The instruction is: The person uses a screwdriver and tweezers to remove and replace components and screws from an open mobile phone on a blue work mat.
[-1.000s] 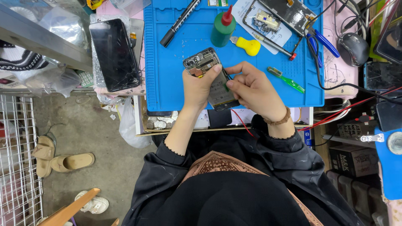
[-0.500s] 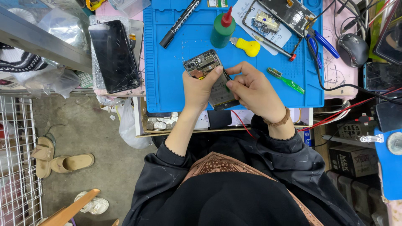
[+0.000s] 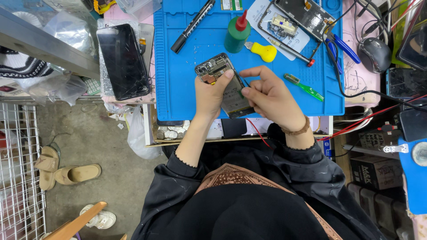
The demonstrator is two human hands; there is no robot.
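Seen from above, the person sits at a cluttered desk and works over a blue mat that covers its middle. The left hand is clamped around an opened phone, its back cover off and the inner board and battery showing; the thumb presses on the upper edge while the fingers wrap underneath, holding the phone tilted just above the near part of the mat. The right hand is closed in a pinch on a thin dark tool, whose tip touches the inside of the phone near its middle; the forefinger stretches out along the top toward the left thumb, so the two hands nearly meet. A beaded bracelet circles the right wrist. Farther up the mat lie a black marker pen, a green bottle with a red nozzle, a yellow pry pick and, to the right of the hands, a green-handled brush. At the top right a second dismantled phone rests on a white sheet, with blue-handled cutters just beside it. A dark phone with a cracked screen lies on the left of the mat, well apart from the hands. A computer mouse sits at the far right, and sandals stand on the floor below left.
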